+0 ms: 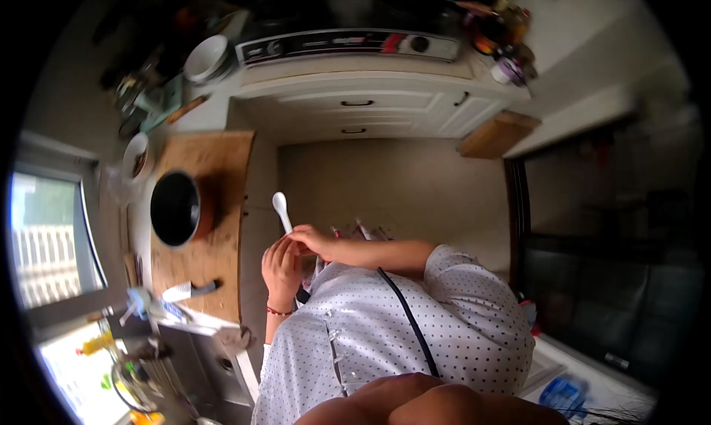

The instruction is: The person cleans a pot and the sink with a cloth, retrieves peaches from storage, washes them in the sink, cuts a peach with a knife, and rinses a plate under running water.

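A white spoon (pixel 281 203) points up and away from me, its bowl bare. The fingers of my right hand (pixel 315 241) are closed at the lower end of its handle. Pressed against those fingertips is my left hand (pixel 280 272), with a red bracelet at the wrist. Its fingers are bent together, and what they hold, if anything, is hidden. Both hands are in front of my dotted shirt. To their left, a dark-lined pot (pixel 176 209) stands on a wooden board (pixel 215 262). A knife (pixel 191 289) lies near the board's front edge.
A stove (pixel 348 46) and white cabinets (pixel 400 103) are across from me. White bowls (pixel 207 58) and a small bowl (pixel 137 157) stand on the left counter by the window (pixel 55 236). A sink (pixel 215 362) is at the lower left. Bottles crowd the far right counter.
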Demonstrator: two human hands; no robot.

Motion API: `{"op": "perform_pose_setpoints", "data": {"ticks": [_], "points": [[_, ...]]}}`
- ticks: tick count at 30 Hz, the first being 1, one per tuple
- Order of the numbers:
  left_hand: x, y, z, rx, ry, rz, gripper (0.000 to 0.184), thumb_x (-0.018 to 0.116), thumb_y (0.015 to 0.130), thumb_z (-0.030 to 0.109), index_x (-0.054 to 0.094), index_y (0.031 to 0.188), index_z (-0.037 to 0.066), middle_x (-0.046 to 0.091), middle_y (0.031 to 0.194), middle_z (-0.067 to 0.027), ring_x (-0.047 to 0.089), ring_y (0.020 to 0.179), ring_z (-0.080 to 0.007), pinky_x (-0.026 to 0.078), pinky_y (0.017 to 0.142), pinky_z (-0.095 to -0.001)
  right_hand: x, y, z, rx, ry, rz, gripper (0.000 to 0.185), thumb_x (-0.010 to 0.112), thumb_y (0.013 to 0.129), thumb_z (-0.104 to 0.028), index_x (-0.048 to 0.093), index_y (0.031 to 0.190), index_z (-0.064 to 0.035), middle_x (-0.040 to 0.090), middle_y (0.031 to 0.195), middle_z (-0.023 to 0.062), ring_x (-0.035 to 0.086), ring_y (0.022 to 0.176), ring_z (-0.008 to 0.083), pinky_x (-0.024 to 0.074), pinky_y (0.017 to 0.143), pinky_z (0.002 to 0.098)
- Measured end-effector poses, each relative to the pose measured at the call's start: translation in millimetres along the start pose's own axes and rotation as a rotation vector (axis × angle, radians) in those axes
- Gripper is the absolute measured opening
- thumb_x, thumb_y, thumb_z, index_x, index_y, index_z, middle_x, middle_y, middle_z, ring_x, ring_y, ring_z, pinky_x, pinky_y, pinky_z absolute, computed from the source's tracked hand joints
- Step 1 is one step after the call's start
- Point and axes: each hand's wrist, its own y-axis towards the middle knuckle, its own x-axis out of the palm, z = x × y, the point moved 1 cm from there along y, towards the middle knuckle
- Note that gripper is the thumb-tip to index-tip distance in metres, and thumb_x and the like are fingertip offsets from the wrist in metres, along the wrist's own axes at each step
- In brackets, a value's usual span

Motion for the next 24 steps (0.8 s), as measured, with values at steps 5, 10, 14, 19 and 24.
{"op": "perform_pose_setpoints", "data": {"ticks": [5,10,14,19,24], "points": [[37,51,11,0.169,-0.225,-0.096,0.048,0.061,0.067,0.006,0.046,0.112,0.005,0.045,0.115,-0.0123,0.048,0.101,-0.0286,0.039,0.085,-0.0388,-74,-11,-39,-0.379,-0.138,0.273,0.023,0.046,0.087,-0.022,0.060,0.083,-0.0044,0.047,0.052,-0.0016,0.040,0.044,0.0061,0.0321,0.042,0.0193],[80,108,-1,-0.395,-0.850,-0.050,0.058,0.061,0.071,0.002,0.034,0.122,0.005,0.035,0.124,-0.0151,0.050,0.096,-0.0225,0.042,0.080,-0.0306,-104,-40,-83,-0.410,-0.758,0.353,0.021,0.051,0.083,-0.022,0.064,0.079,-0.0061,0.051,0.050,0.0018,0.045,0.047,0.0065,0.0344,0.043,0.0237],[116,145,-35,-0.405,-0.981,-0.419,0.023,0.056,0.076,-0.004,0.055,0.099,-0.001,0.059,0.087,-0.0080,0.055,0.069,-0.0118,0.045,0.063,-0.0215,-111,-39,-121,-0.647,-0.845,0.402,0.022,0.055,0.080,-0.023,0.063,0.074,-0.0036,0.051,0.052,0.0022,0.046,0.048,0.0095,0.0364,0.045,0.0271],[135,201,-31,-0.581,-1.174,-0.466,0.010,0.057,0.076,-0.005,0.059,0.085,-0.002,0.061,0.073,-0.0055,0.056,0.065,-0.0112,0.046,0.061,-0.0218,-141,-38,-167,-0.346,-0.687,0.560,0.024,0.057,0.079,-0.025,0.061,0.071,-0.0032,0.050,0.052,0.0007,0.044,0.048,0.0087,0.0351,0.045,0.0258],[175,247,-1,-0.706,-1.328,-0.620,0.011,0.053,0.078,-0.003,0.058,0.087,-0.001,0.060,0.078,-0.0067,0.056,0.067,-0.0131,0.047,0.061,-0.0236,-183,-73,-208,-0.491,-0.387,0.796,0.021,0.053,0.081,-0.024,0.058,0.071,-0.0066,0.042,0.052,-0.0046,0.038,0.048,0.0045,0.0289,0.043,0.0207]]}}
